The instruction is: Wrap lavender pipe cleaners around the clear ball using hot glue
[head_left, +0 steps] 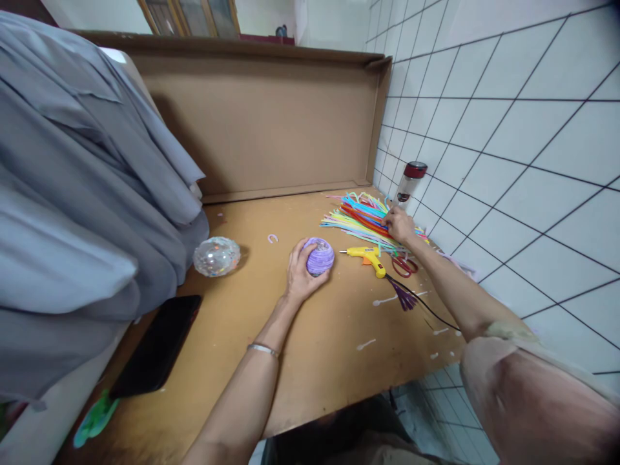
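Note:
My left hand is wrapped round a purple striped ball that looks wound with pipe cleaner, resting at the middle of the table. Farther back on the right, my right hand has its fingers curled down onto a loose pile of coloured pipe cleaners; its fingertips are partly hidden among them. Between the two hands lies a yellow glue gun, its nozzle toward the ball. Beside it are red-handled scissors and a small bunch of dark purple strips.
A clear faceted ball sits on the left, near grey cloth. A black phone lies in front of it. A pale curved piece is mid-table. Cardboard stands behind; a red-lidded jar stands by the tiled wall.

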`<state>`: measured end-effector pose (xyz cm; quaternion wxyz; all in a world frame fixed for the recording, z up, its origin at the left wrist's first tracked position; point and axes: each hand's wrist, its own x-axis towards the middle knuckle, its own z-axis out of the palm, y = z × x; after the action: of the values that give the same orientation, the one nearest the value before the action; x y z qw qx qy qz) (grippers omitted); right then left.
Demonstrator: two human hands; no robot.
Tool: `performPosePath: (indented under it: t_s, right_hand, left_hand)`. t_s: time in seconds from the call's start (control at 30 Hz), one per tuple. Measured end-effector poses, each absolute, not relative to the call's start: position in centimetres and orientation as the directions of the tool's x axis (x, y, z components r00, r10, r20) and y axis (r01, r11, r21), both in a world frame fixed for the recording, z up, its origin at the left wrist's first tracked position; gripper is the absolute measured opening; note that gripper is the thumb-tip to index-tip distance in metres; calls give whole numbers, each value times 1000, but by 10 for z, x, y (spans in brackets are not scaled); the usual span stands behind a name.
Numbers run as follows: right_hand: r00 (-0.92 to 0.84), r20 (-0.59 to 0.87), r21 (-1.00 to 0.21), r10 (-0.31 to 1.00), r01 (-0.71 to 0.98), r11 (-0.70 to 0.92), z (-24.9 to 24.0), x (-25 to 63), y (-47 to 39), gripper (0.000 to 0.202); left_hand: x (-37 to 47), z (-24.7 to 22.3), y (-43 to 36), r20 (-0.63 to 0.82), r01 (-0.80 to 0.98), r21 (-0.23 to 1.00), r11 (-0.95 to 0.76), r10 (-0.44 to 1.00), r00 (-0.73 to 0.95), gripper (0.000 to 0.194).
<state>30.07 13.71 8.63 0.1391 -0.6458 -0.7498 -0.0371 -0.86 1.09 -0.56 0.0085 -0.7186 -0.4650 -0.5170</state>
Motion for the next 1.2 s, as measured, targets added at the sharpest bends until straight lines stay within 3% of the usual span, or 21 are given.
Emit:
performPosePath:
  t_s: [0.43,0.7,1.0,1.2]
  right_hand:
    - [-127,164,81,978,990,114,92,287,129,37]
    - [-97,103,145,990,986,81,100,276,125,43]
    - [-8,53,41,999,999,6,98,271,137,46]
    - [-3,49,-7,999,1000,3,99,259,146,40]
  left_hand:
    - [-8,-3,10,734,672,476,-567,677,52,79]
    - [-8,-6,11,733,671,487,-559,679,33,67]
    - [-8,-3,11,753,658,477,-582,657,36,80]
    - [-9,-5,12,741,664,486,-569,671,33,74]
